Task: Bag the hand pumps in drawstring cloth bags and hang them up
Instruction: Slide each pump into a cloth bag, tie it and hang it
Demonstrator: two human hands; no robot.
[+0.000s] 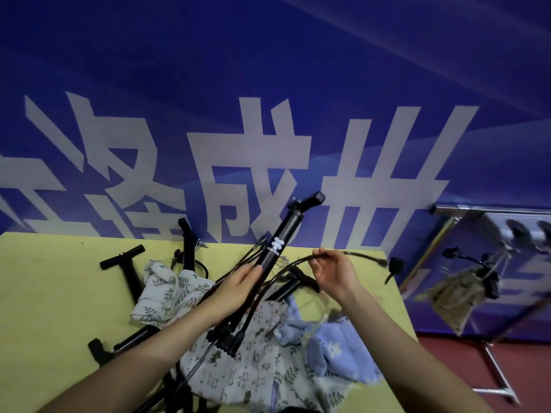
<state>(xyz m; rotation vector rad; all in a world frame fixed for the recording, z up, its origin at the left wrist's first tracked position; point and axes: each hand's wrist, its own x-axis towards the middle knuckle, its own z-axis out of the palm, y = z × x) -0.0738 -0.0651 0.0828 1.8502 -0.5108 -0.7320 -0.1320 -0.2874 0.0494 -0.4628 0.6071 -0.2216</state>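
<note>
My left hand grips the barrel of a black hand pump, held tilted above the table with its handle end toward the wall. My right hand pinches the pump's black hose, which arcs from the pump's lower end past my fingers to a nozzle at the right. Under my arms lie several patterned drawstring cloth bags: a leaf-print one, a cream printed one and a light blue one. More black pumps lie on the table among them.
The yellow table stands against a blue banner wall with large white characters. At the right a metal rack holds a filled cloth bag with a pump inside, hanging by its cord. Red floor shows beneath the rack.
</note>
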